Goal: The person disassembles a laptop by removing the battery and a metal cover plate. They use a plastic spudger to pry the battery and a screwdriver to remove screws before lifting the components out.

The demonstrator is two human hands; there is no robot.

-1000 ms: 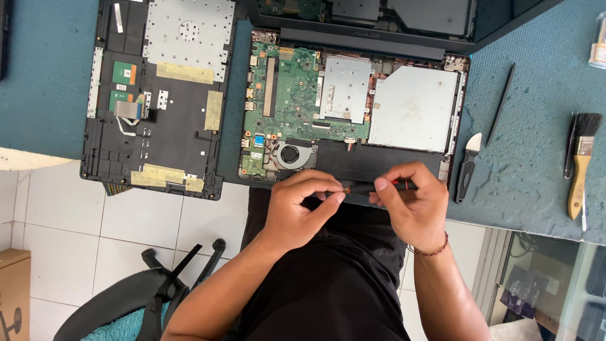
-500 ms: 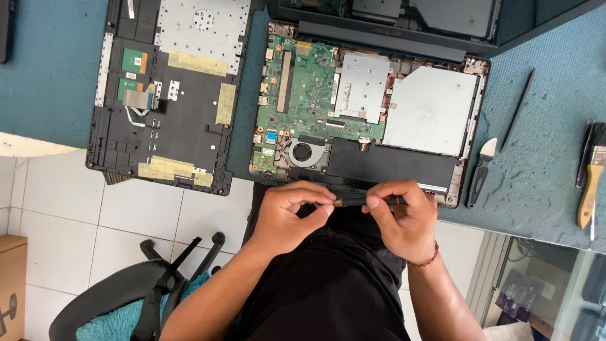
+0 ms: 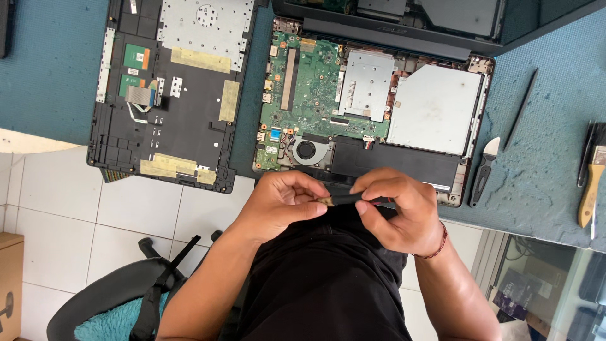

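Both of my hands meet over my lap, just below the near edge of an opened laptop base [image 3: 372, 113]. My left hand [image 3: 284, 202] pinches the pale tip of a thin black tool [image 3: 344, 199]. My right hand [image 3: 398, 211] is closed round the tool's handle, where a bit of red shows. The base exposes a green circuit board [image 3: 309, 88], a round fan [image 3: 306, 150], a silver drive [image 3: 435, 110] and a black battery strip [image 3: 391, 161]. What the tool's tip carries is too small to tell.
A detached keyboard cover [image 3: 173, 88] lies upside down at the left of the blue table [image 3: 549, 170]. On the right lie a black pry stick [image 3: 521, 110], a small knife-like tool [image 3: 485, 170] and a paintbrush [image 3: 592, 186]. A black chair [image 3: 120, 297] stands on the tiled floor.
My hands have drawn closer together on the black tool and the view has shifted slightly lower, so the laptop sits higher in frame. Nothing on the table has moved.
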